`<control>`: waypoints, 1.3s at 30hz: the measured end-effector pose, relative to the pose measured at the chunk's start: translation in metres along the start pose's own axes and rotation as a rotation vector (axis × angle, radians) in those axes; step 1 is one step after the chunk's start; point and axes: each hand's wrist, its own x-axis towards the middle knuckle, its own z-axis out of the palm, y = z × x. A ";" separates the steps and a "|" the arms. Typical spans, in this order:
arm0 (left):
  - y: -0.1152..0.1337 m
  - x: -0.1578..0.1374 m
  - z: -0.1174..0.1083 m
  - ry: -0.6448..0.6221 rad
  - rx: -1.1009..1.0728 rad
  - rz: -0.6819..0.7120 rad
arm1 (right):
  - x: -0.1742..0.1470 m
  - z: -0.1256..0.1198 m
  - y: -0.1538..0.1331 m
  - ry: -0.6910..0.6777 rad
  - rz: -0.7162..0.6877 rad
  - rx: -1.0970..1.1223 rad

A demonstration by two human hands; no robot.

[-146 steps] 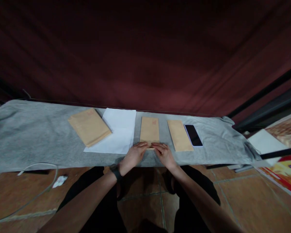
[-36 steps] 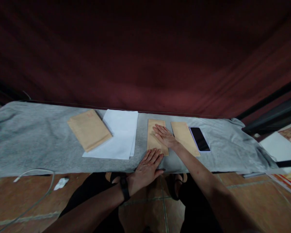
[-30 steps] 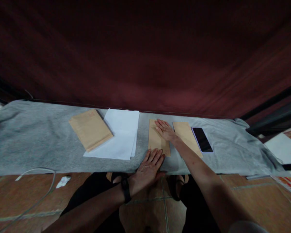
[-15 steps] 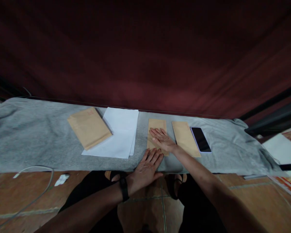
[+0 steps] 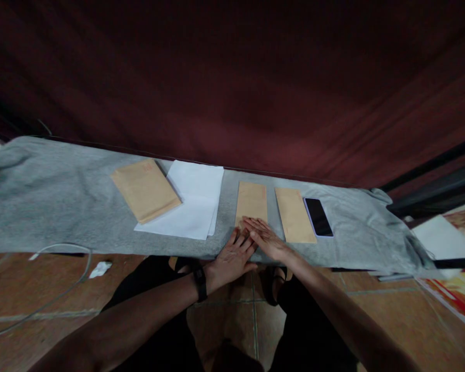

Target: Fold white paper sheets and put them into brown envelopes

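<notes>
A brown paper envelope (image 5: 251, 200) lies flat on the grey cloth in front of me, its near end under both hands. My left hand (image 5: 234, 257) rests flat over that near edge with its fingers stretched out. Palm down, my right hand (image 5: 266, 238) lies just beyond and to the right, its fingers extended and meeting the left fingertips. Neither hand grasps anything. Just right of my right hand is a second brown envelope (image 5: 296, 217), lying flat by itself. A dark watch (image 5: 199, 284) is on my left wrist.
A stack of brown envelopes (image 5: 146, 190) sits partly over white paper sheets (image 5: 196, 201) on the left. A phone (image 5: 318, 217) with a purple edge lies right of the second envelope. Grey cloth (image 5: 62, 191) covers the bench; a white cable (image 5: 77, 281) and crumpled tissue (image 5: 99, 269) are below.
My right hand has slid toward me along the envelope, from its middle to its near end, and now meets my left fingers. The left hand stays at the near edge. The view shifts slightly.
</notes>
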 end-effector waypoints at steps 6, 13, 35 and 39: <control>0.001 0.001 0.000 0.013 0.020 0.022 | 0.025 -0.011 0.020 0.078 0.096 -0.198; 0.003 0.000 -0.002 0.013 0.069 0.014 | 0.069 -0.024 0.044 0.201 0.244 -0.413; 0.003 0.001 -0.003 0.015 0.141 0.057 | -0.015 0.005 0.011 0.026 0.128 -0.463; -0.001 0.002 -0.007 0.064 0.060 0.054 | -0.029 0.011 0.005 0.022 0.112 -0.455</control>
